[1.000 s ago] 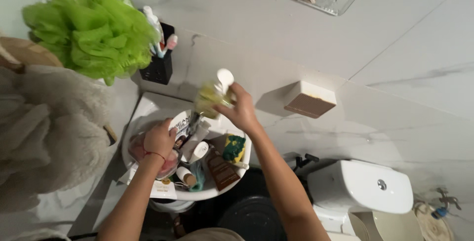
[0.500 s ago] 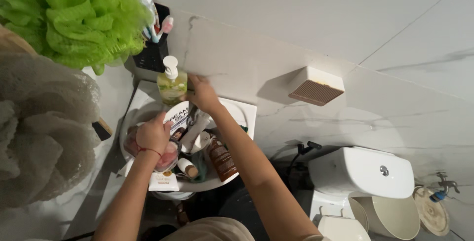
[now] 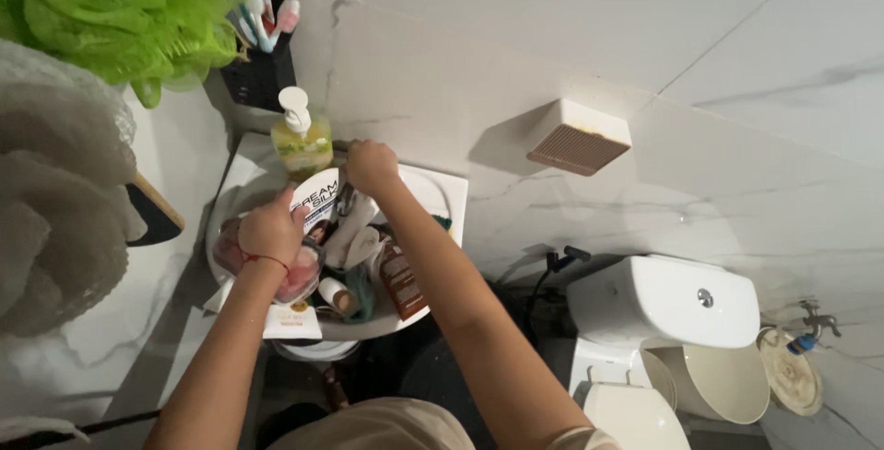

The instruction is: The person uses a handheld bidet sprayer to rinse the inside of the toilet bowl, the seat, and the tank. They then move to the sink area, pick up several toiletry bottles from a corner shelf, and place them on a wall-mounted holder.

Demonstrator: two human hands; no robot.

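Set down since a moment ago, the pump bottle (image 3: pixel 302 140) now stands upright at the back rim of the sink (image 3: pixel 433 194), free of both hands: clear, yellow-green liquid, white pump. Just beside it, the right hand (image 3: pixel 370 165) is curled shut over the clutter. The left hand (image 3: pixel 271 230) grips a pink tub (image 3: pixel 299 273).

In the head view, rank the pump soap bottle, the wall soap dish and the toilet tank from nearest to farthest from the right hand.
From the right hand:
1. Pump soap bottle, just beside it on the basin's back corner, toward the green sponge.
2. Wall soap dish, on the marble wall on the other side.
3. Toilet tank, farthest, lower and beyond the dish.
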